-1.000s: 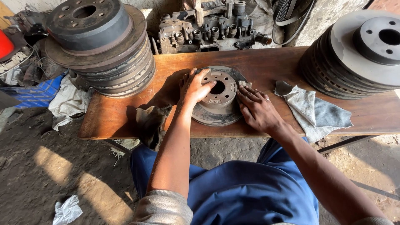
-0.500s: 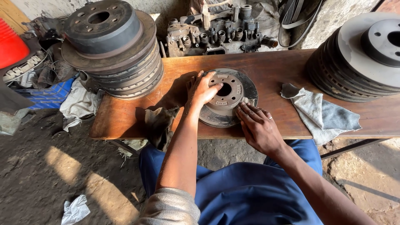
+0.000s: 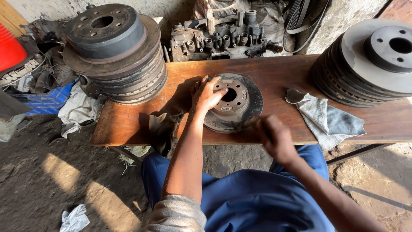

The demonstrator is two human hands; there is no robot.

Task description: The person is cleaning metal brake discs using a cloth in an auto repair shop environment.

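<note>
Right hand (image 3: 274, 136) slid back off rusty round metal brake disc (image 3: 234, 103), blurred, grip unclear, left hand (image 3: 207, 94) spread flat on disc's left rim.

I see one round, rusty grey metal brake disc (image 3: 234, 103) lying flat on the brown wooden worktop (image 3: 274, 73), near its front edge and about midway along it. Its raised centre hub faces up, with a dark round bore in the middle and small bolt holes ringed around it. The outer braking band looks dull, dark and worn, with brown rust tinting the hub. The disc's left side is covered by my left hand (image 3: 208, 94), which rests flat on it. Its lower right rim is partly hidden behind my blurred right hand (image 3: 274, 137).
</note>
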